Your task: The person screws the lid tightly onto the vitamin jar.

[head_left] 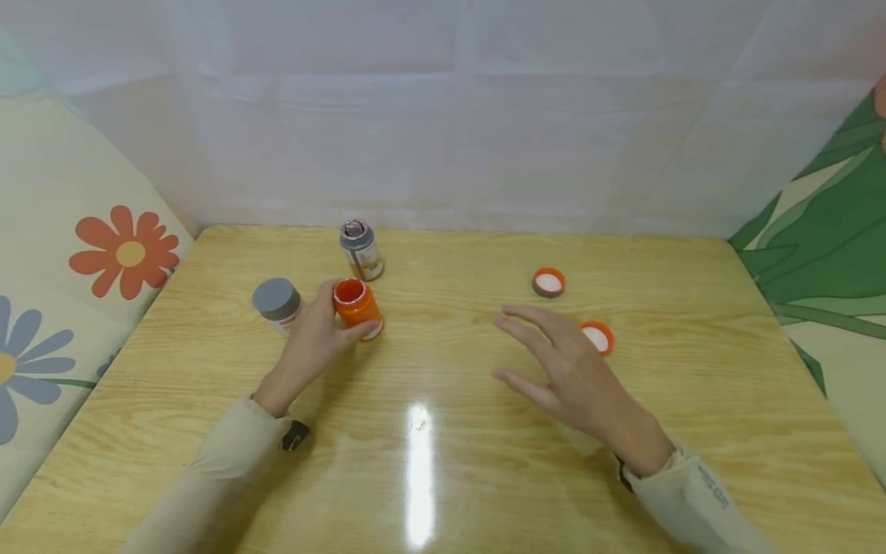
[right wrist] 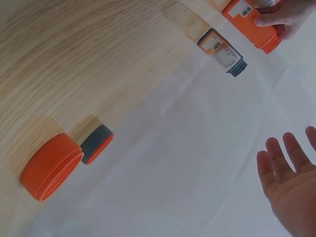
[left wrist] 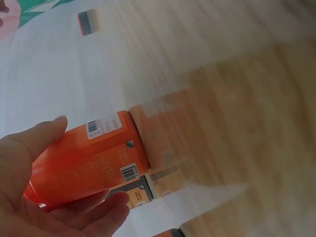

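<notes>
An open orange bottle [head_left: 358, 304] stands upright on the table, and my left hand [head_left: 314, 331] grips it between thumb and fingers. Its barcode labels show in the left wrist view, where the orange bottle [left wrist: 89, 165] meets the wood. Behind it is an open grey-necked bottle [head_left: 362, 252] with torn foil at its mouth. A grey-capped bottle [head_left: 277, 302] stands left of my left hand, partly hidden by it. My right hand [head_left: 571, 377] hovers above the table, fingers spread, holding nothing. Near it lie an orange cap [head_left: 598, 337] and a grey cap with an orange inside [head_left: 549, 282].
The wooden table [head_left: 443, 369] runs back to a white cloth backdrop [head_left: 450, 138]. Floral cloth panels [head_left: 55, 231] flank it at left and right. A bright reflection streaks the tabletop near the front.
</notes>
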A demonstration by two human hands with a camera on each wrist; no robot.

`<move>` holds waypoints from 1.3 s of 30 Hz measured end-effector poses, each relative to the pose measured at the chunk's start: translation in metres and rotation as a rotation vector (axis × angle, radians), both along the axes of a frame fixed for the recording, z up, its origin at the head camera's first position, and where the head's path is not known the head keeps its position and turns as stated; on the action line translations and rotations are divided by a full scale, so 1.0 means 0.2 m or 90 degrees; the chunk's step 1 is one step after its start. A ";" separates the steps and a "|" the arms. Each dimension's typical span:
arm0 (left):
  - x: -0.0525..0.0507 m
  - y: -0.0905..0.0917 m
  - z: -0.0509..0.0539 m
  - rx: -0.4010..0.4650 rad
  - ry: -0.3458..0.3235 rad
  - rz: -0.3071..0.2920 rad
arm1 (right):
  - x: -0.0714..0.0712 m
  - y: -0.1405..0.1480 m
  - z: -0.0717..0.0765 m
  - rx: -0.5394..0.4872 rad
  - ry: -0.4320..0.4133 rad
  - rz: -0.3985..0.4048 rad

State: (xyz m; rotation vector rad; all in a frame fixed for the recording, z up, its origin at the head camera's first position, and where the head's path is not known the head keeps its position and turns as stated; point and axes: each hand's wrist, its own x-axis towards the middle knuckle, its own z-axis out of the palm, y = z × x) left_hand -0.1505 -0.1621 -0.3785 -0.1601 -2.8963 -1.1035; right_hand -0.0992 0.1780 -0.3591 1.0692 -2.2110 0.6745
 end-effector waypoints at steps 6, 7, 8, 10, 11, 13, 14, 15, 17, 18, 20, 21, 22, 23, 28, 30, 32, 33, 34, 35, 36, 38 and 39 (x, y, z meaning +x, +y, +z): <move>0.00 0.00 -0.01 0.007 0.012 -0.010 | -0.01 0.01 0.00 0.005 -0.002 -0.001; 0.00 -0.01 -0.01 0.006 0.013 -0.011 | -0.02 0.01 0.00 0.006 -0.003 0.000; -0.01 -0.01 -0.01 0.006 0.014 -0.012 | -0.02 0.01 0.00 0.008 -0.005 0.001; -0.01 0.00 -0.01 0.004 0.012 -0.014 | -0.02 0.01 0.00 0.013 -0.009 -0.001; 0.00 0.00 -0.01 0.003 0.010 -0.015 | -0.02 0.01 -0.01 0.014 -0.010 -0.001; 0.00 0.00 -0.01 -0.002 0.004 -0.014 | -0.02 0.01 -0.01 0.017 -0.014 -0.003; 0.00 0.00 0.00 -0.006 0.002 -0.015 | -0.02 0.01 -0.01 0.020 -0.017 -0.005; -0.01 0.00 0.00 -0.010 0.000 -0.016 | -0.02 0.02 -0.01 0.022 -0.018 -0.005; 0.00 0.01 0.00 -0.027 -0.005 -0.014 | -0.02 0.02 -0.01 0.029 -0.025 -0.006; 0.00 0.01 0.00 -0.038 -0.005 -0.012 | -0.02 0.02 -0.02 0.034 -0.029 -0.008; 0.00 0.02 0.00 -0.052 0.001 -0.011 | -0.01 0.02 -0.02 0.038 -0.033 -0.009; 0.00 0.03 0.00 -0.058 0.004 -0.012 | -0.02 0.02 -0.02 0.039 -0.035 -0.009; 0.00 0.03 0.00 -0.064 0.009 -0.012 | -0.02 0.02 -0.03 0.040 -0.037 -0.011; 0.01 0.03 0.00 -0.066 0.015 -0.015 | -0.02 0.03 -0.03 0.038 -0.035 -0.010; 0.01 0.05 0.00 -0.060 0.041 -0.035 | -0.02 0.05 -0.04 0.025 -0.015 -0.010; 0.02 0.06 0.00 -0.059 0.047 -0.042 | -0.02 0.06 -0.05 0.023 -0.015 -0.014; 0.02 0.07 0.00 -0.060 0.048 -0.047 | -0.02 0.07 -0.05 0.026 -0.026 -0.021; 0.02 0.07 0.00 -0.059 0.046 -0.048 | -0.02 0.08 -0.05 0.026 -0.032 -0.025; 0.03 0.07 0.00 -0.058 0.044 -0.050 | -0.03 0.09 -0.06 0.028 -0.038 -0.030; 0.03 0.08 0.00 -0.054 0.039 -0.052 | -0.03 0.10 -0.06 0.027 -0.042 -0.032; 0.03 0.08 0.00 -0.051 0.034 -0.055 | -0.03 0.10 -0.06 0.028 -0.045 -0.035; 0.04 0.09 0.00 -0.050 0.026 -0.059 | -0.03 0.12 -0.07 0.029 -0.049 -0.038; 0.04 0.09 0.01 -0.049 0.020 -0.061 | -0.03 0.13 -0.08 0.028 -0.054 -0.040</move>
